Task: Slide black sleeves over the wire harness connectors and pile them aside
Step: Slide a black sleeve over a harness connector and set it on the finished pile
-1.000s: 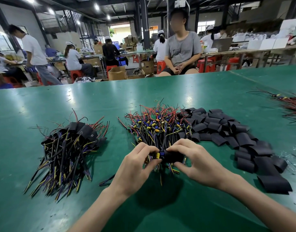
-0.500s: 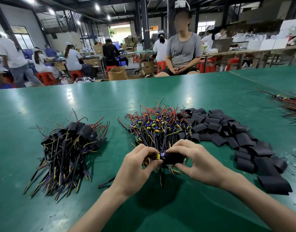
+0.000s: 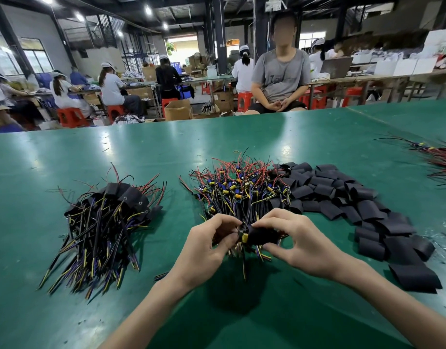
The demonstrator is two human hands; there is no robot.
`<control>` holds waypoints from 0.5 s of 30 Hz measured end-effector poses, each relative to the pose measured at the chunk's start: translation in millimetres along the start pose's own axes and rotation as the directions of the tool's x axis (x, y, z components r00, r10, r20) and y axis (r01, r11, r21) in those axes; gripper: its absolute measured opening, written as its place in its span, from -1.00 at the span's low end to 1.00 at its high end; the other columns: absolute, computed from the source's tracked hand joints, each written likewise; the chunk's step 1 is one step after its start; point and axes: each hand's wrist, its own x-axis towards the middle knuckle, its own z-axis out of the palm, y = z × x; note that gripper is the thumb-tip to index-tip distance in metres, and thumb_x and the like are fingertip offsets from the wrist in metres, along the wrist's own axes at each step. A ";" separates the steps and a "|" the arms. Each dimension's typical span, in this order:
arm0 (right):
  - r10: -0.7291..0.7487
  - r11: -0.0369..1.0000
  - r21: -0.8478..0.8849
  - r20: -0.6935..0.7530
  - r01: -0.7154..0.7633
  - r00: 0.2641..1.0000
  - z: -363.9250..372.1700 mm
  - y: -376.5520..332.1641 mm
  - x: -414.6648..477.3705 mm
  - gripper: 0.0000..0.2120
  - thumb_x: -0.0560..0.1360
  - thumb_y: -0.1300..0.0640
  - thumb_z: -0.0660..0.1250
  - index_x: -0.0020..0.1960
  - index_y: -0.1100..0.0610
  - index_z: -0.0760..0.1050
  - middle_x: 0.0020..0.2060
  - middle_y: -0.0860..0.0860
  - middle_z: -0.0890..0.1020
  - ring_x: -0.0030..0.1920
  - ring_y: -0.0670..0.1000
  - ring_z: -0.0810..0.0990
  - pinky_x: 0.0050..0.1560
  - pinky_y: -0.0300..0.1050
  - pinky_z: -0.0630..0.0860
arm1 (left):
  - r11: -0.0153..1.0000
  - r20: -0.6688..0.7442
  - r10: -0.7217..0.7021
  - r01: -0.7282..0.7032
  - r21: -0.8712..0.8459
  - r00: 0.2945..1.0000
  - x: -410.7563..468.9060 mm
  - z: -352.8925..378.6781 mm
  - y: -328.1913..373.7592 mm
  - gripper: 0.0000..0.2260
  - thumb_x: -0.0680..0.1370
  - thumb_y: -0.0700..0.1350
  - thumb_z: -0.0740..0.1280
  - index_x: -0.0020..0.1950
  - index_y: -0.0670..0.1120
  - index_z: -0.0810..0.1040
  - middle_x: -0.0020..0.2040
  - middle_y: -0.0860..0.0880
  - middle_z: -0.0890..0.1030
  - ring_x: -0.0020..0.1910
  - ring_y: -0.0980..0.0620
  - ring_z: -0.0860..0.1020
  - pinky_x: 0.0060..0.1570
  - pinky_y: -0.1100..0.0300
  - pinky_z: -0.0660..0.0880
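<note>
**Sleeve and connector meet between my hands**

I see a black sleeve [image 3: 263, 236] clamped in the grip of the right hand [image 3: 300, 244], thumb below and fingers curled over it, held over the green bench [image 3: 65, 152]. At the sleeve's left opening sits a yellow-tipped connector [image 3: 244, 237], pinched in the grip of the left hand [image 3: 209, 244]. The connector touches the opening, but I cannot tell how far in it sits. Its wires hang down below the hands.

Just behind the hands lies the heap of bare harnesses [image 3: 238, 187], a mix of red, blue and yellow. A spread of loose sleeves [image 3: 363, 210] touches that heap on its right and runs toward the near right. Well apart on the left lies the finished pile [image 3: 103, 222], with black sleeves on its wires. Another tangle of wires [image 3: 441, 159] lies at the far right edge. Across the bench sits a person in a grey shirt [image 3: 279, 74], hands together.
</note>
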 end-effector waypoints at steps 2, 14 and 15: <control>-0.020 1.000 -0.007 0.002 0.020 1.000 2.9 -0.9 -0.5 -0.67 0.37 0.31 0.47 0.13 0.18 0.59 -0.05 -0.07 0.55 -0.05 -0.17 0.49 0.01 -0.38 0.38 | 0.998 -0.029 -0.051 0.051 -0.021 0.998 1.2 -0.7 0.1 -0.87 0.49 -0.27 0.42 -0.08 -0.05 0.59 -0.25 0.05 0.63 -0.25 0.13 0.57 -0.15 0.25 0.51; -0.048 0.999 -0.007 0.024 0.049 0.999 9.2 -2.6 -2.8 -0.67 0.41 0.26 0.44 0.16 0.19 0.57 -0.01 -0.03 0.55 0.01 -0.06 0.53 0.08 -0.19 0.46 | 0.996 -0.042 -0.074 0.071 -0.052 0.996 0.9 -0.9 0.6 -0.89 0.43 -0.27 0.48 -0.17 -0.08 0.61 -0.28 0.04 0.65 -0.29 0.13 0.58 -0.19 0.26 0.52; -0.041 0.999 0.020 0.021 0.040 0.999 8.8 -3.2 -2.4 -0.68 0.41 0.27 0.44 0.16 0.19 0.58 -0.02 -0.04 0.56 0.00 -0.09 0.53 0.06 -0.22 0.46 | 0.996 -0.038 -0.071 0.069 -0.053 0.997 0.9 -1.0 0.5 -0.87 0.43 -0.28 0.47 -0.18 -0.07 0.61 -0.29 0.05 0.65 -0.29 0.14 0.58 -0.19 0.28 0.51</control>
